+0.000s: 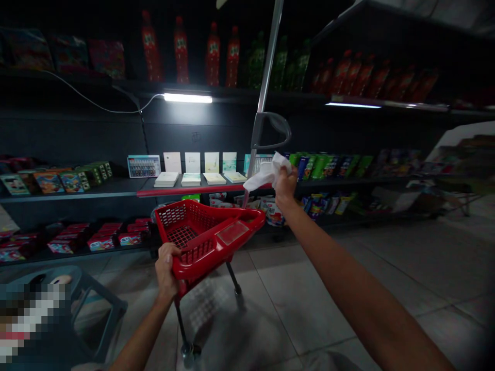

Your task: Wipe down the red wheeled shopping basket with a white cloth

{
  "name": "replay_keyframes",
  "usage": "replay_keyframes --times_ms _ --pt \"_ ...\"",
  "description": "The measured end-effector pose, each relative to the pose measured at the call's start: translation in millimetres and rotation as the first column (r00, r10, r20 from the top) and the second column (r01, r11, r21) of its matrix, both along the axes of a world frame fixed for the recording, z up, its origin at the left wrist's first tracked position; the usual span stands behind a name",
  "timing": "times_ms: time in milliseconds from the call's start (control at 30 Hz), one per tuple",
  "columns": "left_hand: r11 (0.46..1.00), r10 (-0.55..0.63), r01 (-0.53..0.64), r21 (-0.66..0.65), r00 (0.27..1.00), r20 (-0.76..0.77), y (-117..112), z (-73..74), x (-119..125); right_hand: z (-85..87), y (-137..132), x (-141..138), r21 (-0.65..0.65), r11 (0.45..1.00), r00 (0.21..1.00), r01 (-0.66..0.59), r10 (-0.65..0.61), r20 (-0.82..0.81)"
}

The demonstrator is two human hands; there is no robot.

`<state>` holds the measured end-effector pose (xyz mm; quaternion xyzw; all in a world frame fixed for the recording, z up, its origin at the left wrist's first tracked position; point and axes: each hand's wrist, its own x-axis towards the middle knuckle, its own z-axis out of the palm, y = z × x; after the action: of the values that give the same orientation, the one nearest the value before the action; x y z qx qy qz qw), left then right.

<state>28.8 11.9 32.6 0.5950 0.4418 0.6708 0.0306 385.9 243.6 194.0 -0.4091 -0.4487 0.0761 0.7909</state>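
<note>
A red plastic basket cart (pixel 220 252) on wheeled metal legs stands in front of me, tilted toward the left. My left hand (pixel 167 265) is closed over the basket's near left rim. In my right hand (pixel 285 180) a crumpled white cloth (pixel 263 175) is gripped, held out beside the metal pole (pixel 266 77). The pole rises from the cart's far side and carries a grey loop handle (pixel 273 131). Part of the cloth hangs to the left across the pole's lower end. No goods are visible inside the basket.
Behind the cart runs a dark shelf (pixel 96 190) with boxes, booklets and snack packs. Red drink bottles (pixel 181 51) line the upper shelf. A lit tube lamp (pixel 188 98) hangs beneath it. At lower left stands a grey-blue plastic stool (pixel 100 304) on the tiled floor (pixel 278 288).
</note>
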Motion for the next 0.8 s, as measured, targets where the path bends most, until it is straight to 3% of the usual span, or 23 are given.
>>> replay_keyframes --times_ms 133,200,300,433,633,800 --pt "0.992 -0.102 0.096 0.083 0.992 0.073 6 -2.5 -21 32.2 11 -40 0.065 0.992 0.99 -0.11 0.104 0.094" --pt "0.985 -0.15 0.14 0.101 0.983 0.104 7 -1.3 -29 32.0 4 -64 0.01 0.991 0.98 -0.131 0.128 0.151" --pt "0.977 -0.203 0.192 0.093 0.971 0.128 6 1.6 -37 18.6 -9 -86 -0.073 0.996 0.973 -0.06 0.074 0.217" --pt "0.976 -0.208 0.196 0.093 0.967 0.146 5 4.1 -45 6.4 -19 -87 -0.09 0.995 0.953 -0.04 0.065 0.296" --pt "0.968 -0.251 0.249 0.034 0.96 0.126 6 9.1 -61 5.6 -24 -77 -0.093 0.965 0.923 -0.245 0.262 0.284" --pt "0.948 -0.317 0.316 0.03 0.939 0.137 12 11.2 -79 -2.5 -31 -77 -0.064 0.958 0.935 -0.278 0.286 0.211"
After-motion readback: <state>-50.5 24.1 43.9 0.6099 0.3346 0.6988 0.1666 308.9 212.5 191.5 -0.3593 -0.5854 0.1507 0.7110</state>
